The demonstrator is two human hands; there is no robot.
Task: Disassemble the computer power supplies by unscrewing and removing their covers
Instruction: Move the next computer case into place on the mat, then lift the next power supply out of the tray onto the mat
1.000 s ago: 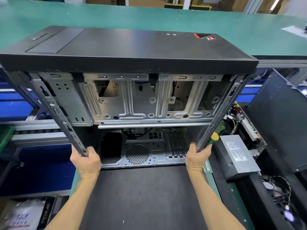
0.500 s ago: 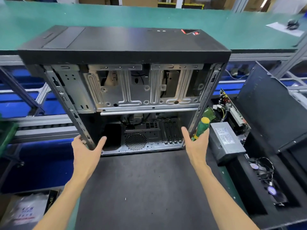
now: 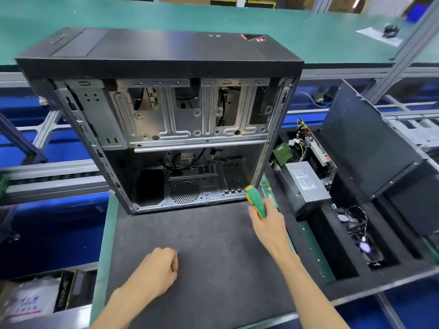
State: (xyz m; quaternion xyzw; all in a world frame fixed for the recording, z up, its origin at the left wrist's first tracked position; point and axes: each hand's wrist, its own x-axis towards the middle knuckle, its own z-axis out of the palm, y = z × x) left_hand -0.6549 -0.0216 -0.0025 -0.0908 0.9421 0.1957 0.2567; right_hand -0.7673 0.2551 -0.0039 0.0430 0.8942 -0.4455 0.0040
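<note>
An open black computer case [image 3: 164, 124] stands on end at the far edge of the dark mat [image 3: 202, 262], its bare metal inside facing me. A grey power supply [image 3: 306, 184] lies to the case's right in a black foam tray. My right hand [image 3: 268, 219] grips a green and yellow screwdriver [image 3: 256, 201] just in front of the case's lower right corner. Over the mat, near me, my left hand [image 3: 158, 273] is curled and holds nothing. Neither hand touches the case.
The black foam tray [image 3: 337, 236] on the right also holds circuit boards [image 3: 311, 143], cables and a fan. A black side panel [image 3: 365, 148] leans behind it. Blue bins and a roller rail sit at left; a green bench runs behind.
Both hands have let go of the case's front edges and drawn back toward me. The case now stands by itself on the mat. The right hand still holds the screwdriver.
</note>
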